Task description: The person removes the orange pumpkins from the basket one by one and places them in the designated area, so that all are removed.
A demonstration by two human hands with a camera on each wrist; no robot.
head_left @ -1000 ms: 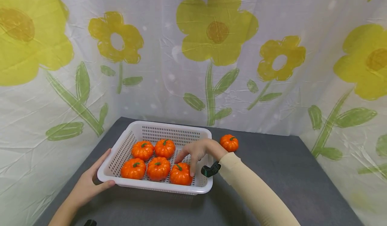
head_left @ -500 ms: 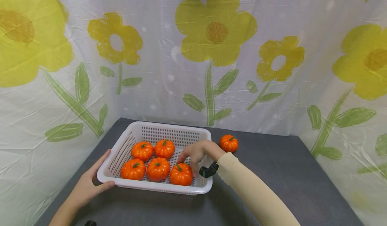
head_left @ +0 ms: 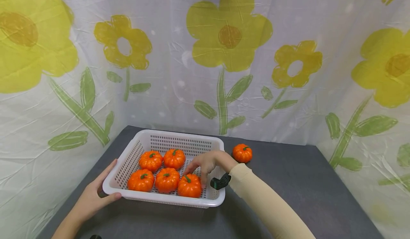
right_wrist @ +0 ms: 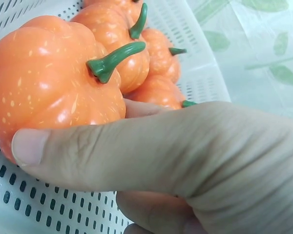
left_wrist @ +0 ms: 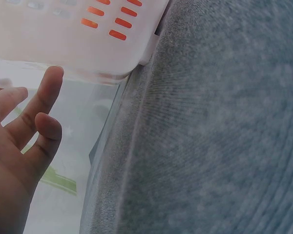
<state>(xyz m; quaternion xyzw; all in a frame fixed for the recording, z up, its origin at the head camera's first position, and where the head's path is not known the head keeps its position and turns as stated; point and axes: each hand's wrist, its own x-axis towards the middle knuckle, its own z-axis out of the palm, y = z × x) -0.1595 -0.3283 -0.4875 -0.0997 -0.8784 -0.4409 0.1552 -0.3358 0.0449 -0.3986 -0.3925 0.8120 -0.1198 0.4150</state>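
Note:
A white perforated plastic basket (head_left: 184,134) stands on the dark table with several small orange pumpkins in it. At its front left corner my left hand (head_left: 91,198) holds the rim, thumb along the front and fingers on the left side. In the left wrist view one fingertip meets the basket's underside (left_wrist: 63,46), and other fingers hang below it. My right hand (head_left: 205,162) reaches in and grips the front right pumpkin (head_left: 189,187). The right wrist view shows the thumb (right_wrist: 29,146) pressed on that pumpkin's (right_wrist: 44,83) side; the fingers opposite are mostly hidden.
Behind the right wrist, outside the basket, one more pumpkin (head_left: 242,153) sits on the grey-black tabletop (head_left: 288,182). A flower-printed white curtain (head_left: 173,72) closes off the back and both sides. A black band device (head_left: 221,182) is on the right wrist.
The right hand has closed around the front right pumpkin, which has shifted slightly left toward its neighbour. The left hand and the basket keep their places.

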